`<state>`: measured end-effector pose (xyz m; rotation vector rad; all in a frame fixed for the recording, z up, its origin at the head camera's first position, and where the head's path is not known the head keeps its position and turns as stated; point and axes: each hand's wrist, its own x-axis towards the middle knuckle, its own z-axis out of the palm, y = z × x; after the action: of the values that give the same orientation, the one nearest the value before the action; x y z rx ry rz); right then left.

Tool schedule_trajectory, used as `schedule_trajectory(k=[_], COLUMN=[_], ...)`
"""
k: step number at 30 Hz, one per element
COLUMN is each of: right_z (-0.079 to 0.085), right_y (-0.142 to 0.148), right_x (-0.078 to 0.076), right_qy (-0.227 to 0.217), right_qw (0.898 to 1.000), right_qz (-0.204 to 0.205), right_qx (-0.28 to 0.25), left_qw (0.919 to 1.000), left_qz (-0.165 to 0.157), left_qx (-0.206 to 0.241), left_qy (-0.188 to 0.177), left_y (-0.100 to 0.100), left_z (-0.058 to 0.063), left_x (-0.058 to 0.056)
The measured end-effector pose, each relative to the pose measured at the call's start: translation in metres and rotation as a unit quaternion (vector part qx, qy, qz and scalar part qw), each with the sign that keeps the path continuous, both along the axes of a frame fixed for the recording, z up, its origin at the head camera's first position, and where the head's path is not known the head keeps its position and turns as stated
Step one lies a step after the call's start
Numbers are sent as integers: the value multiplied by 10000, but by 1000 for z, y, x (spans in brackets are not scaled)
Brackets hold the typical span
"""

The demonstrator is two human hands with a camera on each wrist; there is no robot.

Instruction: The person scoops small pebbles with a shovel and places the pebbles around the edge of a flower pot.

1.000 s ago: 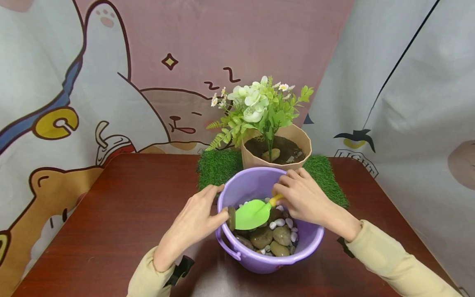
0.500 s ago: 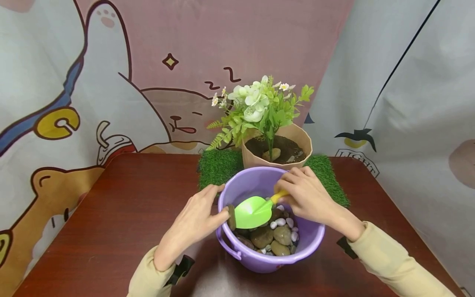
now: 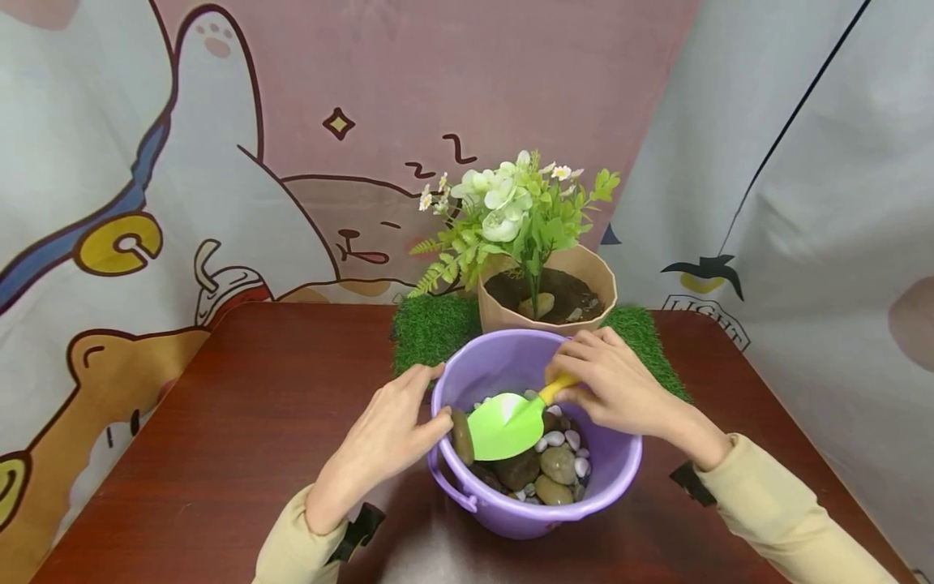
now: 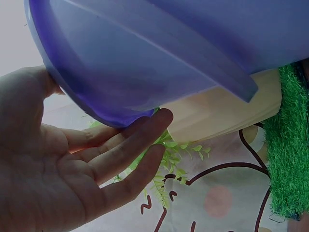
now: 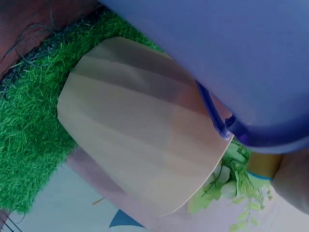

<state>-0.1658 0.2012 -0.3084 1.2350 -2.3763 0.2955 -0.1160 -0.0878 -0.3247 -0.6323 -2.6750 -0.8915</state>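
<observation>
A purple bucket [image 3: 609,478] stands on the table, holding several brown stones [image 3: 558,466] and small white pebbles [image 3: 554,439]. At its left rim is my left hand [image 3: 383,438], thumb over the inner side and fingers along the outside, as the left wrist view [image 4: 116,164] also shows. My right hand [image 3: 606,377] grips the yellow handle of a light-green toy shovel [image 3: 507,427], its blade inside the bucket. One brown stone [image 3: 461,436] stands on edge between the blade's tip and the left wall, close to my left thumb. In the right wrist view, the bucket hides most of the right hand.
Right behind the bucket, a beige flowerpot [image 3: 503,316] of dark soil bears white flowers and green leaves [image 3: 503,203]. It rests on a green artificial-grass mat [image 3: 434,328]. A printed cloth [image 3: 540,73] hangs behind the reddish-brown table [image 3: 292,389].
The shovel blade and the stone at its tip have shifted slightly right and toward me. My right hand has moved a little to the right; the left hand stays at the rim.
</observation>
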Motion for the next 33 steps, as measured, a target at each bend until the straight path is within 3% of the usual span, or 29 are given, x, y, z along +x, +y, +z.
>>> schedule_trajectory(k=[6,14,33], right_z=[3,12,42], right_y=[5,18,60], right_x=[-1,-2,-13], right_qy=[-130,-101,186], right_qw=[9997,9999,9939], right_qz=[182,4,-1025], right_qx=[25,-86,-366], left_qw=[10000,10000,9999], left_qz=[-11,33,46], left_qx=[16,25,68], left_qy=[20,50,60], left_y=[1,1,1], left_z=[0,-1,-1], left_x=[0,0,-1])
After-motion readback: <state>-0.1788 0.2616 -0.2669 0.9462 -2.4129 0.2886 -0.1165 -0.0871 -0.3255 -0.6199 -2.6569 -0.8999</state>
